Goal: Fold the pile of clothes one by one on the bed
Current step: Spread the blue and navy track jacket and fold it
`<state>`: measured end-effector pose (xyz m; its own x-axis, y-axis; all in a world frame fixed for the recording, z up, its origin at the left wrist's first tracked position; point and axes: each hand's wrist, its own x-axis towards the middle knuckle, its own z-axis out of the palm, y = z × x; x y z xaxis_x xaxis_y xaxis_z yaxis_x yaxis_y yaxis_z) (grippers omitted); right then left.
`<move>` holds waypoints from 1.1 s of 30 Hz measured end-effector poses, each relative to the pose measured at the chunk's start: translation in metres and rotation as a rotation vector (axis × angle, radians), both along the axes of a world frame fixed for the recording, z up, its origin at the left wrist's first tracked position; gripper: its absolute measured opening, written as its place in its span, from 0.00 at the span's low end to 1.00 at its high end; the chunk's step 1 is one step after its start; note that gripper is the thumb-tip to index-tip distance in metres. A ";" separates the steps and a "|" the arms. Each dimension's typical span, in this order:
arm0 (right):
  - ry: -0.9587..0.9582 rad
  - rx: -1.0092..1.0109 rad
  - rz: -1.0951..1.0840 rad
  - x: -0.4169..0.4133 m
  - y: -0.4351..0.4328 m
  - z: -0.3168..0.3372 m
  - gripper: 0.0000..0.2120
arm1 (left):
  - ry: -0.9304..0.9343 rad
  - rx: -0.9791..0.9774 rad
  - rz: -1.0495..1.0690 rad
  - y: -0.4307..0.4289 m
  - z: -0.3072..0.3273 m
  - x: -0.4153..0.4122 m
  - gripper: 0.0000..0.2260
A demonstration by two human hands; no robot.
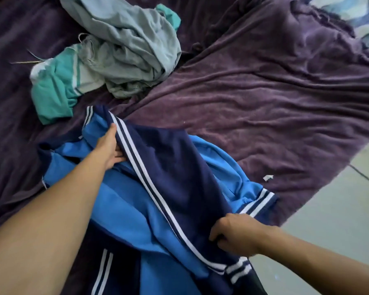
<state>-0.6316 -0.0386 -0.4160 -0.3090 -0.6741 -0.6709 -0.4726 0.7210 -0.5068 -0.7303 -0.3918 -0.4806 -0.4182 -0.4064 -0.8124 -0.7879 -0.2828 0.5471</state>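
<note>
A navy and bright blue jacket with white stripes lies rumpled at the near edge of the bed. My left hand grips its striped sleeve near the upper end, thumb on top of the cloth. My right hand pinches the same navy sleeve close to the striped cuff, fingers curled round the fabric. The sleeve is stretched between both hands, lifted a little above the jacket's blue body. Farther back on the bed sits a crumpled pile of grey and teal clothes.
A wrinkled purple blanket covers the bed. A small white scrap lies on it to the right of the jacket. The pale floor with a dark cable shows at the right. Patterned bedding peeks in at the top right corner.
</note>
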 end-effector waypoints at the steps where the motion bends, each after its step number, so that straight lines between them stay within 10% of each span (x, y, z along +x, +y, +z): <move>1: 0.033 -0.048 -0.179 0.000 -0.001 -0.001 0.15 | -0.002 0.016 -0.008 -0.001 -0.003 0.000 0.32; 5: 0.442 0.003 -0.948 -0.052 0.028 -0.028 0.15 | 0.014 -0.015 0.012 0.002 -0.012 -0.007 0.27; 8: 0.187 0.440 -0.911 -0.072 0.057 -0.062 0.31 | 0.029 0.004 0.098 0.011 -0.025 -0.021 0.20; 10: 0.095 0.418 -0.893 -0.066 0.074 -0.081 0.19 | 0.089 0.002 0.196 0.011 -0.027 -0.033 0.15; 16: 0.325 0.621 -0.700 -0.062 0.114 -0.072 0.16 | 0.023 -0.070 0.319 -0.021 -0.011 -0.040 0.14; 19: 0.614 0.304 -0.653 -0.068 0.071 -0.061 0.16 | 0.011 0.079 0.308 -0.020 -0.017 -0.039 0.15; 23: 0.010 0.107 -0.840 -0.070 -0.020 -0.046 0.25 | 0.037 0.088 0.301 0.001 -0.014 -0.049 0.17; 27: -0.216 0.207 -0.808 -0.047 -0.050 -0.074 0.12 | 0.070 0.001 0.342 0.006 -0.013 -0.053 0.15; 30: -0.446 -0.124 -1.268 -0.058 -0.019 -0.064 0.06 | 0.016 -0.408 0.062 0.008 -0.009 -0.050 0.26; 33: -0.532 -0.356 -1.410 -0.089 0.025 -0.037 0.09 | -0.041 -1.174 -0.701 0.004 -0.008 -0.041 0.33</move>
<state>-0.7201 -0.0136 -0.4530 -0.5954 -0.1952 -0.7794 0.7474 0.2213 -0.6264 -0.7717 -0.3880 -0.4890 -0.8040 -0.5737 -0.1566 -0.5938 0.7888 0.1590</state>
